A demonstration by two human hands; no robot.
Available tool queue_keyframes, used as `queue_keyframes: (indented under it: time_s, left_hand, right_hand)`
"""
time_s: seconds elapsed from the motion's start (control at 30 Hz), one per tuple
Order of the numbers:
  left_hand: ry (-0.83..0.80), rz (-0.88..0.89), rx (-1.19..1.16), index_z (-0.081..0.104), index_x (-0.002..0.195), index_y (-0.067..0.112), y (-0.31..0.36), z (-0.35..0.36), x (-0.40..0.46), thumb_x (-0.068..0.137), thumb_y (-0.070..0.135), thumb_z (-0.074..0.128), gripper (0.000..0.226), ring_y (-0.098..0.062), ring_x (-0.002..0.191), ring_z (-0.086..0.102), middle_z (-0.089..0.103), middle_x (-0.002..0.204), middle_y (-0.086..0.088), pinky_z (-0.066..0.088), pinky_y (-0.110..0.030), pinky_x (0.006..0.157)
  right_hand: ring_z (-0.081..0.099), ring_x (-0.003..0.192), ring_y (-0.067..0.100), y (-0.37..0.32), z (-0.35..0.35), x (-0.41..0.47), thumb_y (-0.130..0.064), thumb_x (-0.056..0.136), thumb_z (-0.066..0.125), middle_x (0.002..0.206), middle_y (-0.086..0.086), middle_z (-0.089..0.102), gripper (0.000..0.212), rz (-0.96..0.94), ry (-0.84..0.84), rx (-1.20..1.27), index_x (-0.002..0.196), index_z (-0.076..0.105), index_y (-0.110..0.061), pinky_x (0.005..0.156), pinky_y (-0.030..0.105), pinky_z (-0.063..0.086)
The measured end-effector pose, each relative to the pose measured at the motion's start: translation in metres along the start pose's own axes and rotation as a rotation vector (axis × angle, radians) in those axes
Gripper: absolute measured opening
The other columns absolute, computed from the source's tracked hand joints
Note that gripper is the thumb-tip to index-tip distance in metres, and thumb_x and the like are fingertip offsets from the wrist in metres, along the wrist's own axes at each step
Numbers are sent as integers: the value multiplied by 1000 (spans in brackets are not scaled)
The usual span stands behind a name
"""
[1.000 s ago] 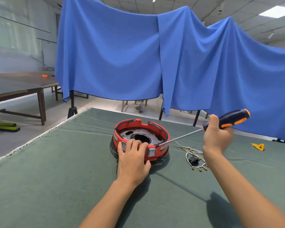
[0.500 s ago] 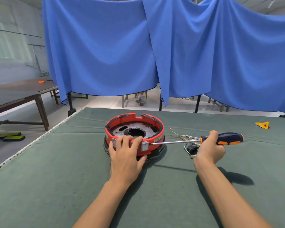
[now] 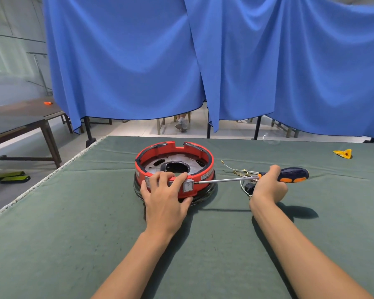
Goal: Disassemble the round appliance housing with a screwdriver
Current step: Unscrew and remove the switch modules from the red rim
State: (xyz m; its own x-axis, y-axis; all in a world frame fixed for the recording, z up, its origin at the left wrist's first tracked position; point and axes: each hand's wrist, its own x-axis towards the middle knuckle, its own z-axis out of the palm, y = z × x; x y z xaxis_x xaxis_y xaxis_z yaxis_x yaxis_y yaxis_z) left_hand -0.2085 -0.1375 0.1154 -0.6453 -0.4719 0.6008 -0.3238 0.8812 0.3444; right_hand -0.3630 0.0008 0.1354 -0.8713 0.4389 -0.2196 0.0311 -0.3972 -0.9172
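Screwdriver (image 3: 246, 179) drops level against red round housing (image 3: 175, 169) on the green tabletop (image 3: 73, 223).
Right hand (image 3: 269, 186) grips the lowered handle; left hand (image 3: 166, 196) clasps the rim. Prying at the side looks imminent.

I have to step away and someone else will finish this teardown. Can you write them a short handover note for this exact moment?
Left hand: fingers curled over the near rim of the red round housing, steadying it on the green table.
Right hand: grips the screwdriver handle, shaft nearly level, tip at the housing's near right side beside the white switch.
Done: loose wires lie to the right of the housing.
Left: red ring still sits on its dark base; separate them.
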Motion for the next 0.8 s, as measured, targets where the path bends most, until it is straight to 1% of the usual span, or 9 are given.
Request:
queue_keyframes:
  time_s: [0.07,0.2,0.33,0.5,0.6,0.67,0.73,0.8]
  left_hand:
    - [1,-4,-8,59,124,33,0,0,0,69,37,78,58,-24,117,40,52,115,0,24,-57,105]
    - [-3,-3,-18,57,125,35,-2,0,1,70,38,77,58,-22,119,38,51,117,1,21,-54,107]
    - [0,0,-32,58,123,35,-2,1,1,69,37,78,58,-23,117,40,52,115,1,22,-53,107]
    - [7,-2,-52,61,121,34,-2,1,1,66,35,80,58,-23,115,41,53,112,0,23,-55,106]
    - [5,-1,-70,61,120,34,-3,1,0,66,33,81,58,-24,115,41,53,111,0,22,-57,106]
    - [5,2,-79,62,119,33,-2,1,1,65,32,82,58,-24,114,42,54,111,-1,22,-57,106]
    - [4,4,-86,63,119,32,-2,1,1,64,31,82,58,-25,114,43,54,110,-1,23,-57,105]
    - [6,9,-93,64,118,31,-3,2,1,63,30,83,59,-26,113,44,55,109,-2,24,-60,105]
  right_hand:
    - [51,53,13,-1,6,4,-36,85,48,60,-6,56,29,-21,-6,-48,63,50,-17,50,30,35]
    - [51,59,22,0,18,12,-37,85,45,58,-5,56,34,-45,-40,-144,59,51,-18,63,36,40]
    - [47,56,15,3,31,18,-38,88,43,58,-5,54,35,-39,-76,-220,61,49,-17,62,34,35]
    - [48,59,18,2,47,24,-40,89,42,61,-4,54,35,-35,-127,-325,64,48,-17,58,32,36]
    - [51,69,24,3,55,25,-40,88,42,72,1,59,35,-37,-144,-382,63,48,-16,66,35,41]
    - [52,71,25,3,60,25,-40,88,43,77,3,60,35,-40,-144,-405,63,47,-16,69,36,42]
    - [52,71,26,6,65,25,-40,88,43,76,3,59,35,-42,-146,-413,62,46,-16,70,37,44]
    - [50,65,22,8,69,25,-40,88,44,70,1,57,34,-42,-153,-411,63,46,-16,66,35,42]
